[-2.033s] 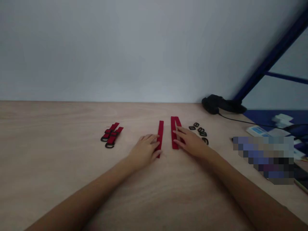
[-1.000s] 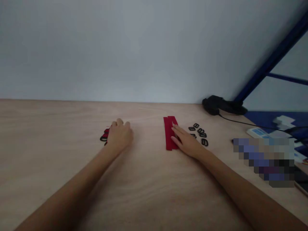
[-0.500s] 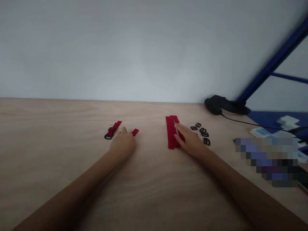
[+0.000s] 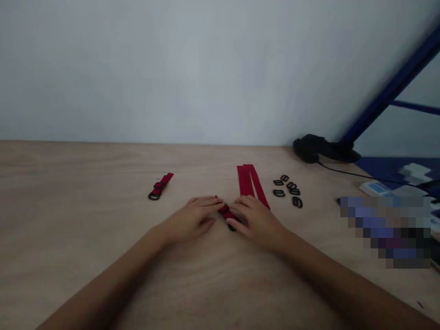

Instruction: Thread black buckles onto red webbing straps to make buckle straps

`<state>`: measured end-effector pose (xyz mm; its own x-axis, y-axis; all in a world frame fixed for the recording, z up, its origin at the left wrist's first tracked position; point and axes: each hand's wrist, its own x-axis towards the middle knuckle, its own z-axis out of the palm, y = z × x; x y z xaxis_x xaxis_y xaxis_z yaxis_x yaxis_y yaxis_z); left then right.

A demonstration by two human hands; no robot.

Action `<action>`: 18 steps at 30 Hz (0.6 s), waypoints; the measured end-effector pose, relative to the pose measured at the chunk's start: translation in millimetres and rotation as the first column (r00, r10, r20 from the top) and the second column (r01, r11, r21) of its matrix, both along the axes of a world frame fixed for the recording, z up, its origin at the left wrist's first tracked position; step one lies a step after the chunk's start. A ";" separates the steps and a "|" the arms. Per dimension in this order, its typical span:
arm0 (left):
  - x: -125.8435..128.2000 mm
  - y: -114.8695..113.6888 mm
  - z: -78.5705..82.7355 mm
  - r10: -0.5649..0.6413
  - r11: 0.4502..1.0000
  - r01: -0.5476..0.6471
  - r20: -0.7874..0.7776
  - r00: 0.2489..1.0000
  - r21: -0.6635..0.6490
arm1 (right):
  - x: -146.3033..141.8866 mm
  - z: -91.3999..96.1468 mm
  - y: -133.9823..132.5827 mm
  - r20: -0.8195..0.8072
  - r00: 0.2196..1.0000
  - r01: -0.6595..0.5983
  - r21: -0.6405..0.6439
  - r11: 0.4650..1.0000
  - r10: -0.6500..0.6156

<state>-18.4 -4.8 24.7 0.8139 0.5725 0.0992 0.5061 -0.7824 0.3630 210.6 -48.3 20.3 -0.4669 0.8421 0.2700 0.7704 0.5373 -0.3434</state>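
A short red webbing strap (image 4: 225, 211) with black buckle hardware lies on the table between my hands, partly hidden by fingers. My left hand (image 4: 192, 219) rests at its upper left end, with fingers stretched out touching it and the thumb apart. From the other side, my right hand (image 4: 256, 220) has its thumb and fingers closed on the strap, near a black ring (image 4: 232, 227) at its lower end. Just beyond the right hand lie flat red webbing strips (image 4: 245, 179), their near ends partly covered by it.
Another red strap with black buckles (image 4: 161, 186) lies to the left. Several loose black buckles (image 4: 279, 193) are scattered right of the strips. Farther right are a black corded device (image 4: 319, 149), a white and blue packet (image 4: 376, 189) and a blurred-out patch.
My left hand has moved right, bringing the buckled strap to the middle. My right hand has come off the flat strips, toward me and left, onto that strap. The strips now splay apart.
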 end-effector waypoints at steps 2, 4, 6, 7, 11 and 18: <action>3.4 -3.9 -1.6 0.015 1.000 -0.015 0.015 1.000 -0.017 | -2.6 -3.3 -2.0 0.051 0.998 -0.031 -0.026 0.999 0.032; 5.5 -7.3 -0.5 0.022 0.998 -0.020 0.027 0.999 -0.064 | -2.8 -5.0 -3.1 0.077 0.995 -0.066 -0.050 0.997 0.070; 5.2 -9.2 1.1 0.021 0.994 -0.016 0.047 0.999 -0.111 | -2.2 -4.8 -4.0 0.092 0.991 -0.092 -0.064 0.994 0.097; 4.3 -9.5 1.3 0.023 0.991 -0.014 0.063 0.998 -0.133 | -2.0 -4.1 -4.7 0.096 0.990 -0.097 -0.071 0.993 0.104; -0.7 -7.6 -2.7 0.025 0.975 0.010 0.156 0.987 -0.222 | -2.8 -0.3 -11.5 0.088 0.993 -0.071 -0.107 0.992 0.081; 2.9 -11.2 -5.5 0.034 0.982 0.001 0.181 0.983 -0.187 | -5.0 -5.6 -23.8 -0.040 0.999 0.005 -0.073 0.997 -0.008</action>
<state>-15.5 -16.1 19.2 0.7824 0.6079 0.1355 0.4301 -0.6847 0.5884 205.6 -72.1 14.7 -0.4510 0.8634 0.2260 0.7586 0.5042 -0.4127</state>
